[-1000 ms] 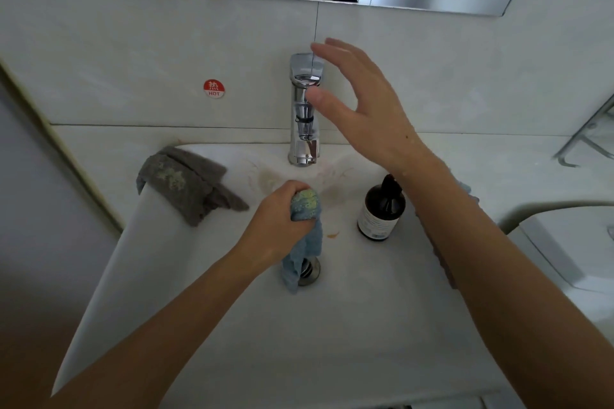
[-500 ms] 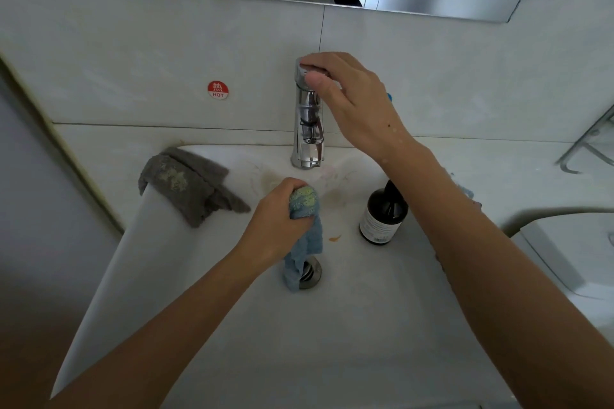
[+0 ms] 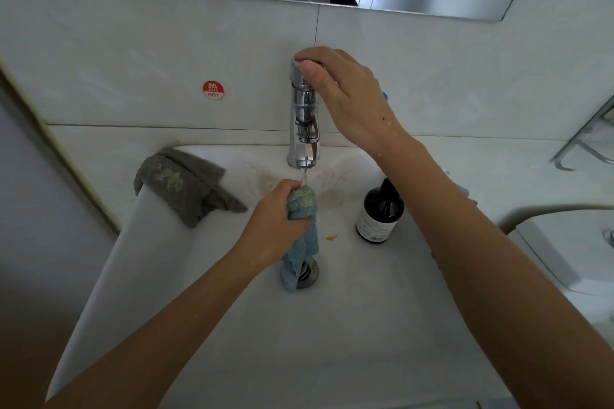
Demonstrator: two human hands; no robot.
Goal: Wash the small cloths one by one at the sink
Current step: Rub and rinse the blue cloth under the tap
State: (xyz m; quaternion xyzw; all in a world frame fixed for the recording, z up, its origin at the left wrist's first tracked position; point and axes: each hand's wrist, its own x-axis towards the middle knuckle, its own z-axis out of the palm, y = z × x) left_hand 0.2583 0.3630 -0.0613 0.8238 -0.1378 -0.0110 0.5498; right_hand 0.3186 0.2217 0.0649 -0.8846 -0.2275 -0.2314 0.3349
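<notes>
Faucet (image 3: 304,129) behind sink (image 3: 332,325) — cloth (image 3: 186,184) on left rim, bottle (image 3: 380,212) at right, drain (image 3: 307,271) in middle.

red round wall sticker (image 3: 213,90) reading "热 HOT", towel tag unreadable

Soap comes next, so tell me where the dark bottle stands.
In the head view the dark pump bottle stands upright in the sink, right of the drain, under the right forearm, with the faucet behind it to the left.
</notes>
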